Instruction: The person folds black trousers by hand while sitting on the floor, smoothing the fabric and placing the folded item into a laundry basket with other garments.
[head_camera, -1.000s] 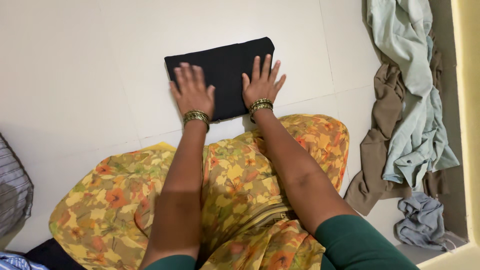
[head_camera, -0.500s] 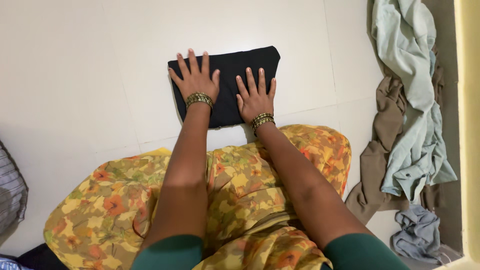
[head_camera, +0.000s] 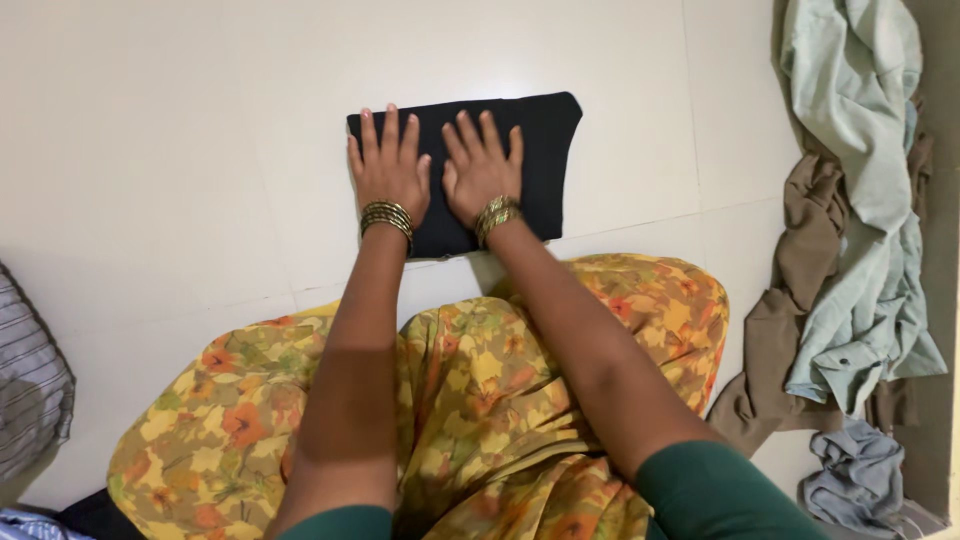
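Both palms down on a folded black garment (head_camera: 540, 150) right now. It's a neat rectangle, matte dark fabric, with a fold line running up the right part and one corner on the far right a bit rounded. It lies flat on the floor (head_camera: 180, 130), just past my knees, on pale glossy tiles with thin grout lines crossing near its right and near edges.

My left hand (head_camera: 390, 172) is flat and open on the left end of the cloth, fingers spread a little and pointing away from me, gripping nothing. My right hand (head_camera: 480, 170) is the same, open and pressed flat just beside the left one, around the middle of the rectangle. The thumbs nearly meet. Each wrist has a stack of thin gold-toned bangles (head_camera: 388, 215) sitting right at the near edge of the fabric.

My lap is covered in a soft printed fabric (head_camera: 470, 400), mustard yellow with orange flowers and green leaves, lots of loose folds. Dark green sleeves (head_camera: 720, 495) show at my upper arms.

Over at the right edge of the floor there's a crumpled heap: a pale mint shirt (head_camera: 860, 200) with a buttoned cuff, a brown-olive piece (head_camera: 790, 300) under it, and a greyish-blue bundle (head_camera: 850, 480) at the near corner. Left edge has something grey with fine stripes (head_camera: 30, 390), only partly in view.
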